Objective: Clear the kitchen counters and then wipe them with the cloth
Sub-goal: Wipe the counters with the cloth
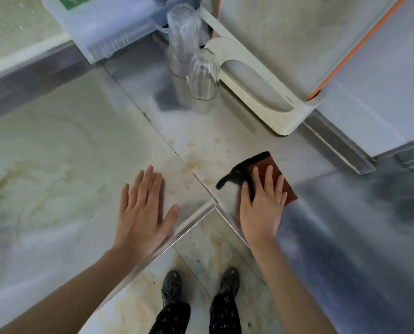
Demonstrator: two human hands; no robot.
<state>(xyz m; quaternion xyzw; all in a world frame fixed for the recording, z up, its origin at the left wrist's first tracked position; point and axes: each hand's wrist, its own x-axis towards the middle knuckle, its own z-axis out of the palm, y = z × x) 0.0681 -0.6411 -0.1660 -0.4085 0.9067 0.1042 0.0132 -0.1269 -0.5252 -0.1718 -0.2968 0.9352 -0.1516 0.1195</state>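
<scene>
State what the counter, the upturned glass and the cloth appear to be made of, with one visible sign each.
Counter: probably stainless steel, a dull brushed sheen with blurred reflections.
Upturned glass: clear glass or possibly plastic; you see through it.
Cloth under the right hand: soft fabric, reddish-brown and matte.

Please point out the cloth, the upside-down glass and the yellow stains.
cloth [284,182]: head view, bare red-brown part beside the fingers.
upside-down glass [203,75]: head view, middle of its wall.
yellow stains [193,163]: head view, largest blotch.

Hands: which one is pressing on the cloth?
The right hand, flat on the reddish-brown cloth. The left hand rests on bare counter.
</scene>
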